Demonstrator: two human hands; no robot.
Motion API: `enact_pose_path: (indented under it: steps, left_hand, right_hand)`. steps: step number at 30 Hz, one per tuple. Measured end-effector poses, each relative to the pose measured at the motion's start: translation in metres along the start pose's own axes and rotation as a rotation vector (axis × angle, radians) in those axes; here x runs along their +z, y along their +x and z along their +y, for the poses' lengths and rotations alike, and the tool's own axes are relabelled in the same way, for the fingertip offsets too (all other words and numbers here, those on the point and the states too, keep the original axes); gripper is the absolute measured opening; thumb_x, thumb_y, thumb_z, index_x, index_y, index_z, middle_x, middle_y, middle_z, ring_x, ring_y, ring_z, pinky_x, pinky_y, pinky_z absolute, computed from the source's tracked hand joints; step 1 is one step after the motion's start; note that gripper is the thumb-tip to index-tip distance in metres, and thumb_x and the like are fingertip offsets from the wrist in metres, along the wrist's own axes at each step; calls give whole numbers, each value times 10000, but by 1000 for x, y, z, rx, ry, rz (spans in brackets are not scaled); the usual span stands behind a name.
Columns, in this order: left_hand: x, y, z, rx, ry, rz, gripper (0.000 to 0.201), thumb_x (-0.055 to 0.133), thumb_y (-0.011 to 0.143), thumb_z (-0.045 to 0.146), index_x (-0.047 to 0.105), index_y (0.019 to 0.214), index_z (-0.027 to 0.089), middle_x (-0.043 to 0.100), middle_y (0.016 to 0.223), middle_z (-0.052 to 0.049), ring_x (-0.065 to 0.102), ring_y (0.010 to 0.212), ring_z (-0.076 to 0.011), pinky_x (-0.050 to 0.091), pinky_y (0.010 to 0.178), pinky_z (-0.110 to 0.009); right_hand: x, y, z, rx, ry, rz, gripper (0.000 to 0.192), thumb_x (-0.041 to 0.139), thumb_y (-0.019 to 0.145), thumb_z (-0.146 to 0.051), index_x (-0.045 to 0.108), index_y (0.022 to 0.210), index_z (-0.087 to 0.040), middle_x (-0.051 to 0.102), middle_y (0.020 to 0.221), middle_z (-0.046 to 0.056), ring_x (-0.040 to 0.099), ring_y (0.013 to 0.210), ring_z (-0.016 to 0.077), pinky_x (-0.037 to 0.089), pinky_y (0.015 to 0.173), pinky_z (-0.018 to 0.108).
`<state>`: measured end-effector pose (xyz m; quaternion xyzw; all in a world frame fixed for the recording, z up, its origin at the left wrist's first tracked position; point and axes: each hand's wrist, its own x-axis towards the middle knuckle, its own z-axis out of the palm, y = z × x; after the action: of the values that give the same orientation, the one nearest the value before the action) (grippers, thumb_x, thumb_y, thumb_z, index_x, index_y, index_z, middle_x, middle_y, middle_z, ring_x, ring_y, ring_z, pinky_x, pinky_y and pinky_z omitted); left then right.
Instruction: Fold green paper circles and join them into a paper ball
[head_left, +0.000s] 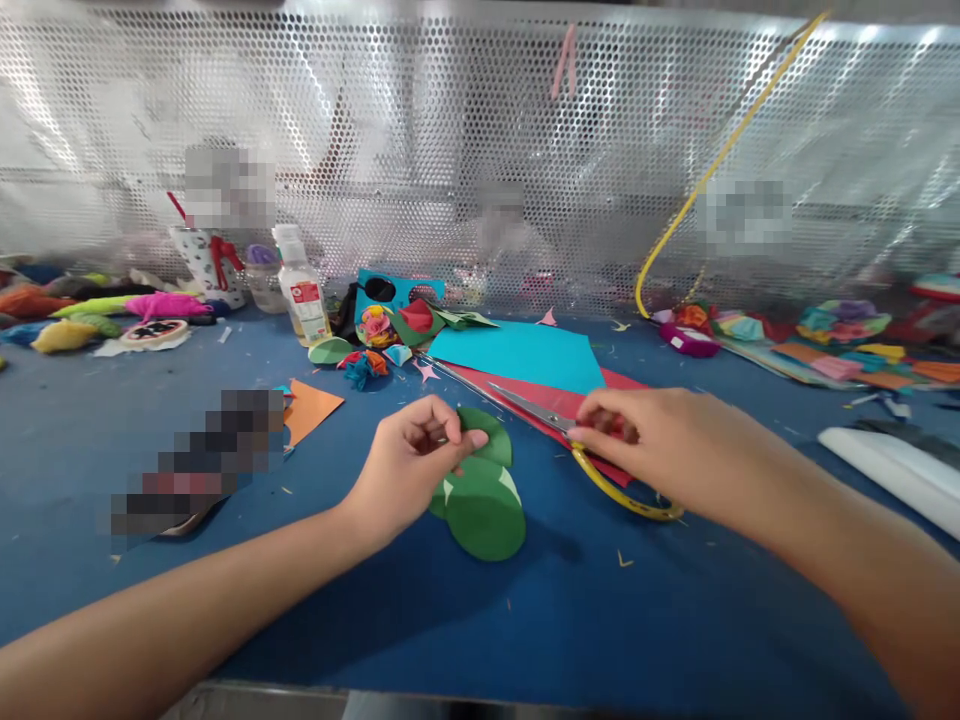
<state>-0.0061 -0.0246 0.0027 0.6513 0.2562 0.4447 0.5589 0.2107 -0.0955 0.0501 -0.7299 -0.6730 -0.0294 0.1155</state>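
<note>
My left hand (409,455) is closed, its thumb and forefinger pinching the edge of a dark green paper circle (493,440). Just below that hand, more green paper rounds (487,515) overlap one another, with pale slivers showing at their edges. Over on the right, my right hand (649,430) has its fingers closed on yellow-handled scissors (534,410) near the pivot. The blades point away to the upper left, over red paper (626,382). Part of the handle is hidden behind the right hand.
Blue paper (525,352) overlaps the red sheet. A glue bottle (302,290) and paper flowers (375,328) stand behind. At left lie a pixelated phone-shaped object (202,470) and orange paper (311,410). A perforated metal panel (420,130) closes off the back.
</note>
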Motion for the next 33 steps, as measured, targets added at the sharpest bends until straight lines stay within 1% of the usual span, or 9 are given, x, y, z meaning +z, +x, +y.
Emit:
enact_pose_path:
  steps: [3, 7, 12, 18, 21, 24, 27, 29, 33]
  left_hand:
    - [-1, -2, -1, -1, 81, -14, 92, 623, 729, 247, 605, 784, 176, 572, 618, 18, 521, 540, -77, 440, 483, -174]
    - [-4, -3, -1, 6, 110, -12, 191, 635, 720, 280, 643, 878, 174, 576, 599, 6, 524, 534, -92, 429, 489, -196]
    - [-4, -3, 0, -14, 85, -30, 247, 664, 692, 294, 649, 908, 177, 548, 592, 11, 500, 538, -90, 393, 485, -199]
    - [-5, -7, 1, 85, 110, 21, 169, 632, 719, 223, 648, 880, 175, 497, 603, 23, 439, 542, -69, 366, 481, -175]
    - [-7, -7, 2, 133, 118, 59, 138, 609, 738, 219, 653, 858, 168, 516, 610, 11, 463, 561, -81, 390, 501, -186]
    - [-7, -7, 4, 153, 69, 72, 127, 611, 741, 241, 655, 825, 156, 543, 607, -3, 495, 554, -92, 420, 502, -202]
    - [-6, -8, 7, 194, 50, 70, 105, 605, 748, 227, 652, 805, 152, 554, 641, -12, 512, 541, -90, 434, 490, -208]
    - [-6, -9, 9, 243, 66, 65, 92, 603, 750, 207, 656, 801, 153, 550, 669, -17, 510, 538, -87, 430, 471, -205]
    - [-7, -10, 12, 405, 177, 71, 84, 608, 740, 148, 677, 785, 160, 568, 667, -32, 509, 577, -101, 416, 458, -198]
  right_hand:
    - [12, 2, 32, 80, -177, -153, 277, 517, 742, -478, 625, 801, -230, 665, 731, 66, 596, 615, 248, 353, 476, 294]
    - [34, -4, 63, 75, -51, -219, 375, 484, 757, -510, 608, 911, -191, 658, 863, 91, 611, 743, 246, 430, 577, 313]
    - [49, -12, 60, 9, 101, -168, 425, 459, 789, -483, 578, 1032, -155, 599, 1037, 107, 581, 857, 228, 440, 734, 325]
    - [48, -7, 58, 73, 270, -197, 404, 484, 762, -519, 579, 981, -193, 639, 942, 69, 595, 804, 232, 436, 697, 324]
    - [48, -6, 62, 117, 480, -210, 392, 522, 743, -508, 577, 972, -194, 637, 976, 67, 592, 879, 239, 433, 747, 314]
    - [47, -7, 55, 186, 785, -129, 441, 576, 708, -480, 548, 1026, -175, 627, 968, 77, 592, 847, 220, 455, 676, 280]
    - [43, -7, 34, 279, 1116, -33, 493, 656, 644, -457, 510, 1032, -191, 566, 750, 9, 509, 539, 108, 396, 447, 212]
    - [39, -6, 16, 222, 1341, -67, 453, 671, 610, -502, 507, 909, -204, 459, 625, -49, 369, 431, 55, 324, 381, 181]
    - [35, -2, -18, 42, 1556, -251, 525, 648, 536, -642, 477, 719, -180, 406, 597, -52, 311, 432, 37, 279, 363, 166]
